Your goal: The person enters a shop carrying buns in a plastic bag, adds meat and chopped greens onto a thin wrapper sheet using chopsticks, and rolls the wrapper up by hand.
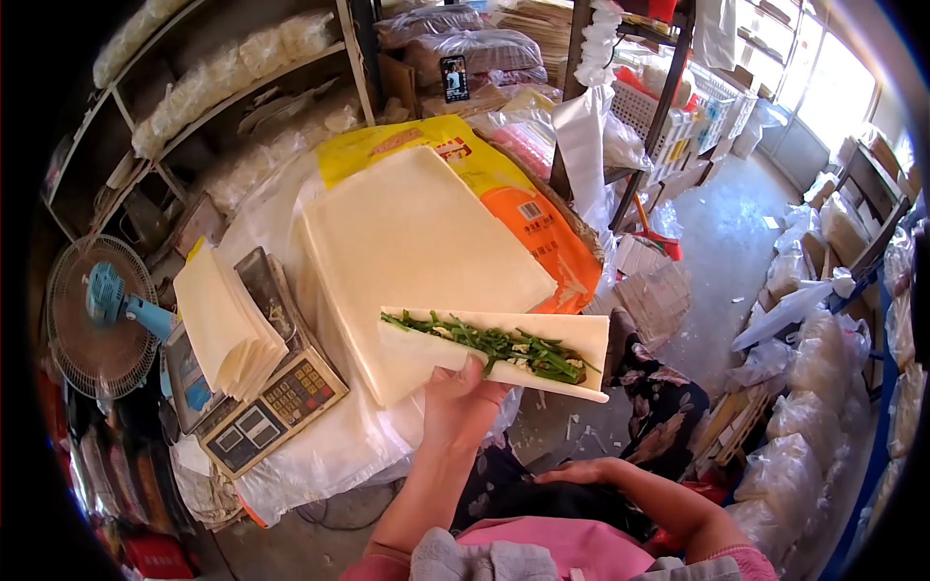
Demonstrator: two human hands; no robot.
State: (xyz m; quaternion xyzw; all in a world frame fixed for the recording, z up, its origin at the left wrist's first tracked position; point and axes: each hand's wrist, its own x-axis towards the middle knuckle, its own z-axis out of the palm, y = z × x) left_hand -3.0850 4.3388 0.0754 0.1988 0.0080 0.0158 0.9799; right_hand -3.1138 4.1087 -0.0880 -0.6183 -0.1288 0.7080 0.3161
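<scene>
A pale folded sheet with chopped green leaves and small yellowish bits along its crease rests in my left hand, the thumb pressed over its near edge. The sheet is held above the near right corner of a large stack of similar pale sheets. Down by my lap lies my right hand, against dark clothing, away from the sheet; its fingers are mostly hidden. Left of the stack, more folded sheets sit on a scale.
A yellow and orange printed bag lies under the stack. At the left stands a fan. A phone is propped at the back. Shelves with plastic bags line the back left; wrapped packs fill the right side.
</scene>
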